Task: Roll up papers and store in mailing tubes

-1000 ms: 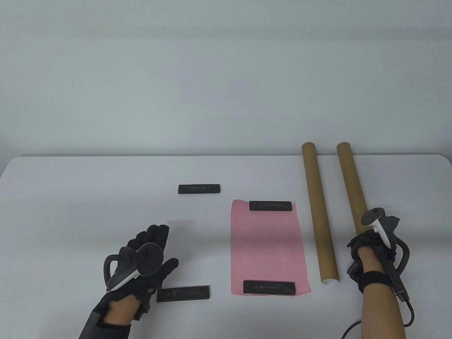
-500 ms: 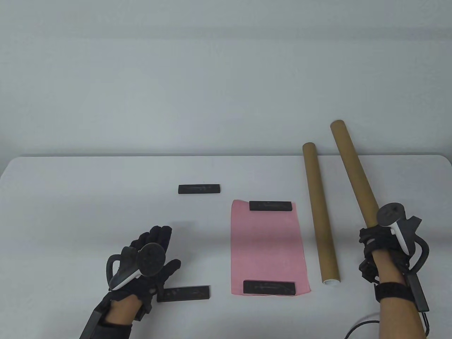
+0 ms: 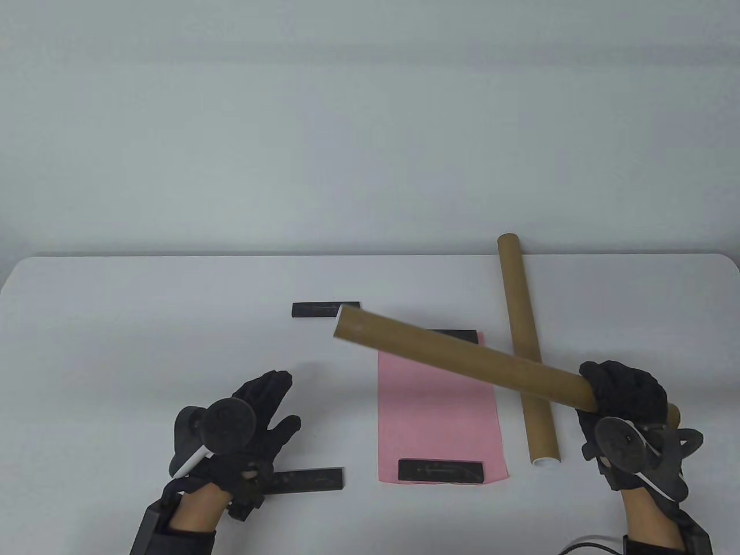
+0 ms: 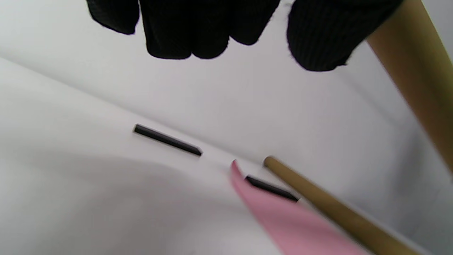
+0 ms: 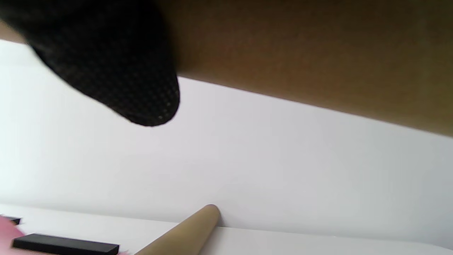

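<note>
My right hand (image 3: 627, 399) grips one brown mailing tube (image 3: 462, 359) near its right end and holds it above the table, slanting left over the pink paper (image 3: 442, 422). The same tube fills the top of the right wrist view (image 5: 300, 53), with a gloved finger (image 5: 116, 71) curled on it. A second mailing tube (image 3: 526, 347) lies on the table to the right of the paper. My left hand (image 3: 266, 410) hovers over the table left of the paper, fingers relaxed and holding nothing. In the left wrist view the fingertips (image 4: 184, 39) hang in front of the held tube (image 4: 417, 71).
Black bar weights hold the pink paper down at its far end (image 3: 462, 335) and near end (image 3: 440, 470). Two more bars lie on the white table: one at the back (image 3: 315, 310), one by my left wrist (image 3: 309, 480). A pale wall rises behind the table.
My right hand has lifted the right-hand tube off the table and swung its far end left, so it now crosses over the other tube and the pink paper. My left hand shifted slightly.
</note>
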The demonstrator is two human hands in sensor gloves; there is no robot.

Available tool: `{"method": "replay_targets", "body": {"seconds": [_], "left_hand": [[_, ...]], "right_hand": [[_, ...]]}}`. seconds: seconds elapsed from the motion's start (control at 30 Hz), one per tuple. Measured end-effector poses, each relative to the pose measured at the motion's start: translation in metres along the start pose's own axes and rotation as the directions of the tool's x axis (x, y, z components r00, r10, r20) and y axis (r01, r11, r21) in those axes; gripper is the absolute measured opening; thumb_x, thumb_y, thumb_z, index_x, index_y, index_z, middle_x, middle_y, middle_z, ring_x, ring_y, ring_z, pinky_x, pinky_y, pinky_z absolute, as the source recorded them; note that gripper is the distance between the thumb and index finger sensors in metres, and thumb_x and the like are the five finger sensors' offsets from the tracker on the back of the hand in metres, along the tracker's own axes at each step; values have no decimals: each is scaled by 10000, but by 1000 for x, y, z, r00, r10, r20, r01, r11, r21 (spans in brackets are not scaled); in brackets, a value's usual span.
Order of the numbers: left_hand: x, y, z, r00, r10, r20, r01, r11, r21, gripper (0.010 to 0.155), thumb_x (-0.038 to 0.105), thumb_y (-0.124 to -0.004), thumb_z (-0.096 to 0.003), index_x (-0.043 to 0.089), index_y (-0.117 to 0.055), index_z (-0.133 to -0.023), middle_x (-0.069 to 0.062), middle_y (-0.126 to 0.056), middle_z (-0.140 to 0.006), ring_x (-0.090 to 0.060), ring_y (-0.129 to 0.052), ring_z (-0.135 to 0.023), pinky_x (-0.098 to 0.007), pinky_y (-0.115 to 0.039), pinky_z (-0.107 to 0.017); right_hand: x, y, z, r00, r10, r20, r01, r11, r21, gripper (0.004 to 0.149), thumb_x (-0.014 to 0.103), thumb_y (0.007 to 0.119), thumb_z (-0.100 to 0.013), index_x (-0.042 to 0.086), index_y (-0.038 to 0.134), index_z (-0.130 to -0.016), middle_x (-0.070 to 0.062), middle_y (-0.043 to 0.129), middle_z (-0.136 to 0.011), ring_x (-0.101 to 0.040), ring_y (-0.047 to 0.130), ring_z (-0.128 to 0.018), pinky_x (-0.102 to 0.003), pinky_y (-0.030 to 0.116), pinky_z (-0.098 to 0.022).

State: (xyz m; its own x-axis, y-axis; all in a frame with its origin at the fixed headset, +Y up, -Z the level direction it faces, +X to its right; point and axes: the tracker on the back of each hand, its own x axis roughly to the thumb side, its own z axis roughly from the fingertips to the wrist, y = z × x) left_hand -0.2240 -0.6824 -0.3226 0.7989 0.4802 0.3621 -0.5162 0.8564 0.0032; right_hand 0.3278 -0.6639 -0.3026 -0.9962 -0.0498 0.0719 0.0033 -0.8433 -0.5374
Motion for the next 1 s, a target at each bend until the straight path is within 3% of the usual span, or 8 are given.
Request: {"method": "replay_targets", "body": {"seconds": [0.1, 0.2, 0.43, 0.57, 0.67, 0.77, 0.83, 1.0], "left_hand": [[7, 5, 2, 982, 180, 65, -183, 982, 47, 643, 511, -788, -425, 272, -684, -1013, -32, -821, -1009, -325, -863, -953, -531, -666, -717], [13, 9, 5, 915, 381, 133, -392, 918, 67, 575, 480, -772, -441, 279, -737, -979, -11, -886, -947, -299, -915, -903, -526, -680, -708], [20, 11, 8, 850, 500, 166, -513, 857, 47, 540, 512, -656, -463, 281, -810, -926, 16, -973, -839, -253, -993, -806, -519, -711, -690], [18, 6, 7, 781, 606, 152, -614, 790, 6, 558, 575, -685, -442, 247, -906, -834, 5, -1052, -697, -241, -1072, -659, -522, -746, -661], [14, 4, 3, 778, 623, 87, -617, 782, -89, 504, 576, -748, -441, 259, -935, -784, 30, -1073, -627, -204, -1099, -587, -503, -767, -654], [10, 0, -1, 762, 648, -16, -627, 731, -267, 483, 553, -772, -445, 243, -937, -777, 25, -1069, -601, -193, -1090, -559, -503, -751, -671], [7, -2, -2, 759, 650, -43, -638, 728, -252, 470, 531, -804, -438, 205, -956, -741, 9, -1074, -534, -193, -1089, -489, -494, -767, -653], [6, -1, 0, 873, 479, -88, -487, 859, -160, 452, 533, -821, -423, 194, -987, -672, 9, -1073, -433, -180, -1083, -394, -477, -790, -639]], "right_hand": [[2, 6, 2, 997, -57, 42, 56, 998, 29, 706, 362, 1033, -391, 362, 636, -975, 52, 695, -992, -327, 791, -906, -620, 633, -743], [4, 9, 2, 995, -89, 49, 86, 995, 52, 707, 352, 1034, -392, 372, 633, -974, 57, 691, -999, -330, 776, -927, -626, 608, -758], [7, 4, 3, 993, -99, 69, 98, 995, 8, 709, 357, 1031, -392, 377, 627, -974, 59, 687, -1001, -327, 769, -936, -628, 604, -757], [12, -3, 3, 994, -59, 97, 62, 998, -28, 707, 360, 1029, -396, 386, 622, -974, 65, 680, -1004, -319, 765, -939, -623, 607, -759], [16, -8, 3, 993, -18, 115, 25, 998, -60, 704, 356, 1026, -398, 378, 622, -974, 56, 676, -1004, -321, 771, -928, -620, 621, -749], [15, -11, 5, 992, 16, 126, -6, 997, -77, 700, 346, 1026, -399, 367, 627, -973, 45, 674, -1003, -328, 771, -922, -620, 623, -744], [16, -11, 6, 991, 31, 132, -21, 997, -75, 701, 347, 1026, -395, 360, 630, -973, 38, 676, -1001, -331, 775, -917, -621, 627, -738], [21, -10, 4, 986, 72, 154, -63, 996, -64, 699, 349, 1025, -400, 356, 632, -978, 32, 679, -1002, -331, 777, -915, -619, 630, -737]]}}
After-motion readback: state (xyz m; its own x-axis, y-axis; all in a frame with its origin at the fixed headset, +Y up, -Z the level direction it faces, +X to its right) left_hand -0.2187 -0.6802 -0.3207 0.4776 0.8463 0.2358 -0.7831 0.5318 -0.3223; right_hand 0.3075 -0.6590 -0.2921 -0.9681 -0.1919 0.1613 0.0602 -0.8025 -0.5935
